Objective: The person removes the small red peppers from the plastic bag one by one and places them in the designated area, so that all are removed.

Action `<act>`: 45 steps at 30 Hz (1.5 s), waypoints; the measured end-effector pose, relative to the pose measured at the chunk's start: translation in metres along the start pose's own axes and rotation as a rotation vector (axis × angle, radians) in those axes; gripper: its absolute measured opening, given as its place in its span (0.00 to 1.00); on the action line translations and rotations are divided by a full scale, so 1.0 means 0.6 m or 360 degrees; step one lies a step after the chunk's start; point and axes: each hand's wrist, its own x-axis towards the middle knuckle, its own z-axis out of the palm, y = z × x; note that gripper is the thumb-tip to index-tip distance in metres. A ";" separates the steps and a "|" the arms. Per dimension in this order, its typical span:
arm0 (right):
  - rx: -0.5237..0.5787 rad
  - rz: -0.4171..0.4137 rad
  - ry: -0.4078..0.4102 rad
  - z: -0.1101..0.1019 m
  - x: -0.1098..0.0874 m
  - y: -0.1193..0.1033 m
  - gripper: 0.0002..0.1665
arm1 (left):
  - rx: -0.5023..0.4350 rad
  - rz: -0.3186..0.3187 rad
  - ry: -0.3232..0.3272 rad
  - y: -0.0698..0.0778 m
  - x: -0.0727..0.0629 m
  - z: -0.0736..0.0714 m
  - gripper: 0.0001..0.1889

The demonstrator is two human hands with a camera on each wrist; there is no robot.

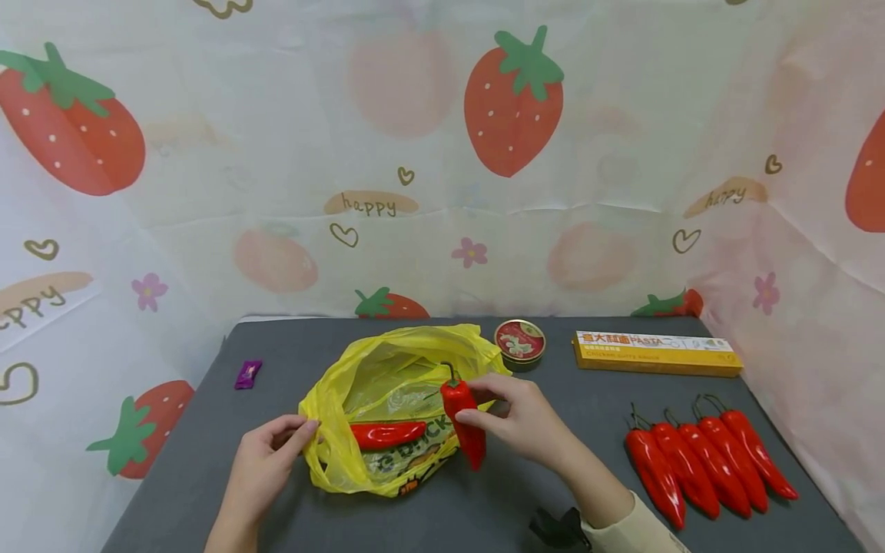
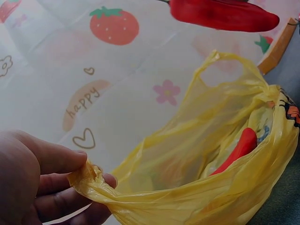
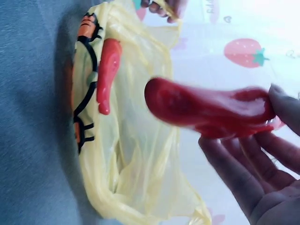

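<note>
A yellow plastic bag (image 1: 408,353) lies on the dark table with its mouth spread wide. My left hand (image 1: 266,465) pinches the bag's left edge between thumb and fingers, seen close up in the left wrist view. One red chili pepper (image 1: 387,435) rests inside the bag. Over the bag's right side, my right hand (image 1: 522,418) holds another red chili pepper (image 1: 465,422), stem up and tip down. In the right wrist view, thumb and fingers grip that held pepper (image 3: 211,108) near its stem end.
Several red chili peppers (image 1: 712,465) lie in a row at the right. Behind them is a yellow pasta box (image 1: 657,355). A round red tin (image 1: 520,342) stands just behind the bag. A small purple wrapped candy (image 1: 248,375) sits at the back left. Strawberry-print cloth (image 1: 429,169) hangs behind.
</note>
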 end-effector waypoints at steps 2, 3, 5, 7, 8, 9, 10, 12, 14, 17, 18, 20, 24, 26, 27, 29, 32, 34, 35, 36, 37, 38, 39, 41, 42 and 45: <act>0.0006 0.0031 0.0018 -0.005 -0.007 0.004 0.24 | -0.0009 0.0008 -0.0008 0.000 0.000 -0.001 0.21; 0.0007 0.0045 0.0024 -0.007 -0.010 0.007 0.24 | -0.0012 0.0008 -0.0011 0.000 0.000 -0.001 0.21; 0.0019 0.0074 0.0038 -0.012 -0.018 0.013 0.24 | -0.0011 0.0008 -0.0014 0.001 0.000 -0.001 0.21; 0.0027 0.0100 0.0051 -0.017 -0.026 0.018 0.24 | -0.0007 0.0003 -0.0018 0.002 0.001 -0.002 0.22; 0.0030 0.0111 0.0057 -0.020 -0.030 0.021 0.24 | -0.0005 0.0000 -0.0018 0.003 0.001 -0.001 0.22; 0.0033 0.0122 0.0063 -0.022 -0.034 0.023 0.24 | -0.0004 -0.0003 -0.0018 0.003 0.001 -0.001 0.22; 0.0031 0.0131 0.0069 -0.025 -0.037 0.026 0.24 | -0.0004 -0.0006 -0.0017 0.003 0.001 -0.001 0.22; 0.0020 0.0167 0.0080 -0.029 -0.044 0.031 0.23 | -0.0006 -0.0018 -0.0016 0.002 0.001 -0.001 0.22; 0.0014 0.0200 0.0087 -0.034 -0.051 0.034 0.23 | -0.0008 -0.0029 -0.0012 0.001 0.000 -0.001 0.21; 0.0008 0.0262 0.0108 -0.042 -0.062 0.040 0.23 | -0.0008 -0.0041 -0.0014 0.000 0.000 -0.001 0.22; 0.0007 0.0275 0.0117 -0.045 -0.066 0.042 0.23 | -0.0009 -0.0044 -0.0015 0.000 0.000 -0.001 0.22; -0.0004 0.0302 0.0137 -0.050 -0.072 0.046 0.22 | -0.0010 -0.0044 -0.0017 -0.001 0.000 -0.001 0.22; -0.0062 0.0317 0.0203 -0.061 -0.087 0.059 0.23 | -0.0009 -0.0038 -0.0014 -0.001 0.000 -0.001 0.23; -0.0091 0.0321 0.0243 -0.066 -0.095 0.066 0.23 | -0.0006 -0.0033 -0.0008 -0.001 0.000 -0.002 0.23; -0.0105 0.0321 0.0265 -0.069 -0.099 0.069 0.23 | -0.0002 -0.0032 -0.0006 -0.001 0.000 -0.002 0.23; -0.0137 0.0319 0.0304 -0.074 -0.106 0.077 0.23 | 0.0005 -0.0026 -0.0002 0.000 0.001 -0.001 0.22; -0.0193 0.0318 0.0342 -0.083 -0.114 0.088 0.24 | 0.0010 -0.0018 0.0001 0.000 0.001 -0.002 0.20; -0.0232 0.0328 0.0357 -0.090 -0.119 0.094 0.24 | 0.0005 -0.0017 -0.0001 0.001 0.001 -0.002 0.20; -0.0243 0.0345 0.0360 -0.094 -0.121 0.097 0.25 | 0.0003 -0.0018 -0.0001 0.001 0.001 -0.003 0.20; -0.0257 0.0364 0.0361 -0.097 -0.124 0.099 0.25 | -0.0001 -0.0018 -0.0001 0.001 0.001 -0.003 0.20; -0.0266 0.0391 0.0361 -0.101 -0.127 0.101 0.25 | -0.0005 -0.0021 -0.0001 0.000 0.001 -0.003 0.20; -0.0273 0.0422 0.0356 -0.105 -0.131 0.104 0.26 | -0.0008 -0.0017 -0.0004 0.000 0.001 -0.003 0.20; -0.0280 0.0453 0.0354 -0.108 -0.134 0.106 0.27 | -0.0009 -0.0019 -0.0005 0.000 0.001 -0.003 0.20; -0.0302 0.0519 0.0341 -0.115 -0.142 0.112 0.29 | -0.0015 -0.0019 -0.0006 -0.001 0.002 -0.002 0.20; -0.0327 0.0547 0.0332 -0.118 -0.146 0.114 0.30 | -0.0019 -0.0018 -0.0008 -0.001 0.002 -0.002 0.20; -0.0432 0.0637 0.0309 -0.129 -0.158 0.123 0.34 | -0.0019 -0.0017 -0.0002 -0.001 0.003 -0.002 0.20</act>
